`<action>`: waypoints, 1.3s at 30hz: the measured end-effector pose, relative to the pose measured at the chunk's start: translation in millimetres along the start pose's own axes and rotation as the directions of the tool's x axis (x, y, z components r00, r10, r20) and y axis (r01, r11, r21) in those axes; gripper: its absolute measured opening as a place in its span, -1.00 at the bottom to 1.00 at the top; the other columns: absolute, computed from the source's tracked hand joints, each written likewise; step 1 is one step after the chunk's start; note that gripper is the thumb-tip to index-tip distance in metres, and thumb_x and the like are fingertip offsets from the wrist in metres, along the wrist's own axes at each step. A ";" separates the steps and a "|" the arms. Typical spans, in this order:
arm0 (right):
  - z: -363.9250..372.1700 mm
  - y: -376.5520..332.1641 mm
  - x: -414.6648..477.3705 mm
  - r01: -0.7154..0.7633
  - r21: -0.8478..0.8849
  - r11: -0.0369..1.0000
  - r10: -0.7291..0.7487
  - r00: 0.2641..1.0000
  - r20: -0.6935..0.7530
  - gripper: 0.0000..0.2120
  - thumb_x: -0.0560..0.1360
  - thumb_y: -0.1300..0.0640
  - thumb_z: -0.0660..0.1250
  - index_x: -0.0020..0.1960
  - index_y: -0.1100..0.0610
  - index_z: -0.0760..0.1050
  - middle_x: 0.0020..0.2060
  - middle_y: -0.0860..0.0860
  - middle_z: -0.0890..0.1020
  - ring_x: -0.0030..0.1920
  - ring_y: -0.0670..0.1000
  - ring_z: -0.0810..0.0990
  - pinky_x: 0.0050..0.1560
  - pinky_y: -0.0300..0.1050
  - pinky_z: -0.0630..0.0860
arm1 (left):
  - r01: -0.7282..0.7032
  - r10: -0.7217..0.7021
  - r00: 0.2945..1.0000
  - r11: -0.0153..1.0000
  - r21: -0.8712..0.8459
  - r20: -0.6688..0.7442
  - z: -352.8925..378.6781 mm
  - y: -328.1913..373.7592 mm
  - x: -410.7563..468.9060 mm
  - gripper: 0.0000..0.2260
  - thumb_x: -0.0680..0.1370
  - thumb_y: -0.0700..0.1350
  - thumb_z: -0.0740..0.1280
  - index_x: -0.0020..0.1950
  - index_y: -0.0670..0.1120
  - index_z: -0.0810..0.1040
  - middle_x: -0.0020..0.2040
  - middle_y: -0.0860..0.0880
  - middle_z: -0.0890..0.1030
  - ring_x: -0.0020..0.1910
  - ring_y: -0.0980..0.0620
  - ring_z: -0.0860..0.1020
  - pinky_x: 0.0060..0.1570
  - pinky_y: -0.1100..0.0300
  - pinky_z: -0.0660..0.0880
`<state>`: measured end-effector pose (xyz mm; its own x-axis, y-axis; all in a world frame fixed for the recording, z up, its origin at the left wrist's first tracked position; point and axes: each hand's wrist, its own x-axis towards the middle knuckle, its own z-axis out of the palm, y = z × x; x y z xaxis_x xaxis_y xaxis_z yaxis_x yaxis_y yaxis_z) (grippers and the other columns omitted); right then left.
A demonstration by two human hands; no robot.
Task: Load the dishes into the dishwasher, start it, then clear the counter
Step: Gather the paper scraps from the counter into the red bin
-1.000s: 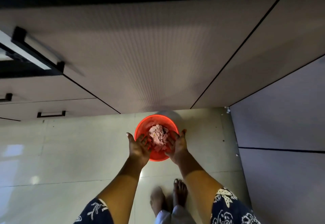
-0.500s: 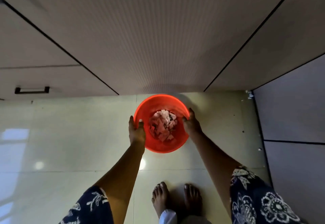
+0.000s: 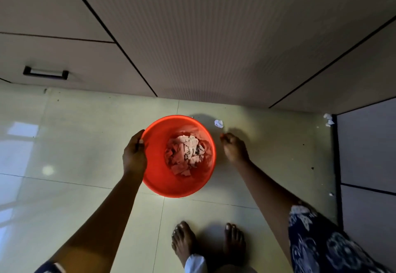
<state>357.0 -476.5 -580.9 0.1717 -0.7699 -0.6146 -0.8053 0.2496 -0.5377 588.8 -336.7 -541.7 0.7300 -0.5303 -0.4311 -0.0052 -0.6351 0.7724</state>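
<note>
Now we grip red tub rim with left hand; right hand beside it, curled, holding unclear. We judge tub light, stiff plastic; take opposite rim edges.

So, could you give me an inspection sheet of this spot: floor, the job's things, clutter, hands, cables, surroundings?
Surface: pale glossy tiled floor, glare patches at left.
Job's things: no dishes or dishwasher seen; a red basin holds pinkish scraps; whether it rests on the floor is unclear.
Clutter: a white crumpled scrap lies beyond the basin; more white bits in the far right corner.
Hands: left hand grips the basin's rim; right hand is off the basin, near the white crumpled scrap, fingers curled, hold unclear.
Cables: nothing seen.
Surroundings: cabinet fronts ahead, a dark drawer handle at left, bare feet below.
</note>
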 end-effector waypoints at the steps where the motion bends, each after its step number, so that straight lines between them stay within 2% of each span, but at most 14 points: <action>1: 3.7 2.9 19.7 0.047 -0.100 0.994 -0.048 0.999 -0.010 -0.74 0.57 0.05 0.20 0.16 0.11 0.53 0.11 0.14 0.61 0.13 0.16 0.56 0.05 -0.10 0.44 | -0.043 0.043 0.999 0.999 0.023 0.013 -1.6 0.9 5.1 -0.71 0.65 -0.12 0.13 0.32 -0.04 0.49 0.25 -0.05 0.56 0.24 -0.07 0.49 0.28 -0.08 0.41; 4: 20.3 10.9 79.4 0.169 -0.307 0.937 -0.174 0.985 0.009 -0.56 0.53 0.24 0.18 0.40 0.06 0.33 0.40 0.08 0.36 0.33 0.15 0.40 0.25 -0.07 0.35 | -0.132 0.131 0.991 0.990 0.041 0.018 3.2 4.5 16.6 -0.72 0.65 -0.13 0.13 0.31 -0.05 0.50 0.24 -0.02 0.56 0.23 -0.03 0.49 0.27 -0.02 0.42; 7: 51.0 15.7 127.5 0.217 -0.451 0.866 -0.224 0.974 0.038 -0.54 0.60 0.17 0.10 0.48 0.00 0.19 0.51 0.04 0.12 0.44 0.16 0.22 0.38 0.03 0.26 | -0.189 0.189 0.982 0.981 0.035 0.015 4.4 -4.5 24.8 -0.73 0.65 -0.11 0.14 0.30 -0.02 0.51 0.22 0.02 0.58 0.22 0.02 0.51 0.25 0.00 0.44; 11: 96.0 39.4 143.9 0.308 -0.575 0.758 -0.312 0.945 0.096 -0.51 0.63 -0.09 -0.03 0.50 0.07 0.16 0.50 0.07 0.15 0.48 0.08 0.15 0.46 -0.04 0.10 | -0.215 0.215 0.977 0.977 -0.001 -0.006 3.2 -20.2 30.8 -0.74 0.65 -0.08 0.14 0.29 0.01 0.51 0.20 0.05 0.59 0.21 0.04 0.52 0.23 -0.02 0.46; 14: 96.2 60.9 126.0 0.218 -0.585 0.781 -0.244 0.969 0.035 -0.56 0.62 -0.04 0.03 0.33 0.20 0.42 0.31 0.22 0.45 0.32 0.16 0.42 0.29 0.00 0.35 | -0.216 0.216 0.976 0.976 -0.004 -0.013 4.1 -21.4 30.0 -0.74 0.65 -0.09 0.13 0.29 0.00 0.51 0.19 0.04 0.59 0.20 0.03 0.52 0.22 0.00 0.46; 18: 58.3 55.0 81.3 0.118 0.026 0.993 -0.109 0.967 -0.229 -0.89 0.36 0.18 0.30 -0.22 0.17 0.60 -0.22 0.16 0.67 -0.11 0.18 0.64 -0.08 -0.11 0.46 | -0.160 0.160 0.987 0.987 -0.009 0.004 3.4 -19.8 24.6 -0.73 0.65 -0.12 0.13 0.29 -0.02 0.51 0.17 0.02 0.59 0.17 0.01 0.52 0.20 0.04 0.46; 20: 15.2 30.1 42.3 0.152 0.484 0.862 0.034 0.934 -0.355 -0.91 0.30 0.23 0.39 -0.27 0.05 0.56 -0.31 0.11 0.65 -0.24 0.13 0.61 -0.11 -0.03 0.54 | -0.073 0.073 0.997 0.996 -0.052 0.004 5.9 -17.5 11.4 -0.75 0.65 -0.14 0.14 0.25 -0.02 0.52 0.14 0.03 0.59 0.16 -0.02 0.53 0.19 0.03 0.46; 22: -20.4 -4.8 -7.9 0.338 0.707 0.621 -0.063 0.921 -0.385 -0.81 0.33 0.31 0.41 -0.25 0.03 0.50 -0.32 0.11 0.62 -0.28 0.11 0.56 -0.19 -0.09 0.51 | 0.006 -0.004 1.000 0.992 -0.126 0.012 9.7 -9.4 -7.2 -0.76 0.64 -0.17 0.14 0.24 -0.01 0.52 0.09 0.05 0.59 0.15 -0.04 0.53 0.15 0.05 0.47; 23: -28.0 -21.2 -29.0 0.405 0.694 0.595 -0.178 0.909 -0.378 -0.78 0.35 0.35 0.40 -0.22 0.04 0.49 -0.31 0.12 0.61 -0.27 0.10 0.57 -0.20 -0.12 0.50 | 0.038 -0.035 0.999 0.985 -0.167 0.023 12.2 -4.8 -15.6 -0.75 0.64 -0.19 0.14 0.23 -0.01 0.52 0.06 0.07 0.59 0.13 -0.04 0.53 0.12 0.08 0.47; 25: -24.1 -36.7 -58.8 0.452 0.514 0.729 -0.362 0.892 -0.271 -0.77 0.36 0.35 0.41 -0.15 0.04 0.52 -0.24 0.08 0.63 -0.22 0.07 0.60 -0.15 -0.14 0.50 | 0.091 -0.078 0.995 0.969 -0.230 0.066 20.0 8.3 -33.7 -0.75 0.64 -0.23 0.12 0.20 -0.01 0.51 0.02 0.12 0.58 0.05 0.02 0.54 0.07 0.12 0.48; 28: -10.5 -13.6 -69.8 0.369 0.034 0.929 -0.348 0.899 -0.267 -0.73 0.35 0.25 0.44 0.04 0.08 0.58 -0.03 0.06 0.61 0.02 0.10 0.54 -0.01 -0.18 0.42 | 0.141 -0.109 0.986 0.950 -0.278 0.126 36.4 19.7 -56.8 -0.75 0.64 -0.25 0.12 0.20 -0.04 0.51 0.04 0.07 0.59 0.01 0.08 0.55 0.11 0.04 0.48; 31: -21.0 13.7 -75.6 0.125 0.075 0.989 -0.086 0.914 -0.397 -0.55 0.40 0.27 0.39 0.28 0.13 0.46 0.18 0.13 0.52 0.17 0.20 0.45 0.13 -0.04 0.40 | 0.161 -0.116 0.980 0.941 -0.298 0.165 52.9 18.5 -69.5 -0.74 0.64 -0.24 0.13 0.27 -0.15 0.50 0.17 -0.13 0.57 0.13 -0.15 0.55 0.17 -0.10 0.50; 33: -22.7 28.5 -80.3 0.003 0.150 0.989 0.043 0.951 -0.305 -0.46 0.47 0.30 0.30 0.43 0.10 0.30 0.31 0.13 0.46 0.27 0.19 0.43 0.25 0.00 0.37 | 0.173 -0.117 0.976 0.930 -0.323 0.184 61.1 16.2 -75.5 -0.73 0.64 -0.24 0.12 0.31 -0.17 0.48 0.22 -0.20 0.54 0.18 -0.20 0.53 0.16 -0.14 0.50; 39: -54.7 67.5 -65.2 -0.006 0.139 0.990 0.049 0.950 -0.308 -0.56 0.55 0.21 0.20 0.41 0.01 0.33 0.21 0.05 0.58 0.16 0.12 0.57 0.15 0.08 0.53 | 0.181 -0.090 0.962 0.917 -0.355 0.256 96.4 27.8 -84.4 -0.69 0.63 -0.28 0.10 0.33 -0.14 0.46 0.22 -0.12 0.55 0.15 -0.10 0.55 0.10 -0.07 0.53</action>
<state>260.4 -441.6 -545.5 -0.0513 -0.9000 -0.4328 -0.7198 0.3338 -0.6087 461.2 -363.7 -528.8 0.5277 -0.5970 -0.6043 0.3696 -0.4792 0.7961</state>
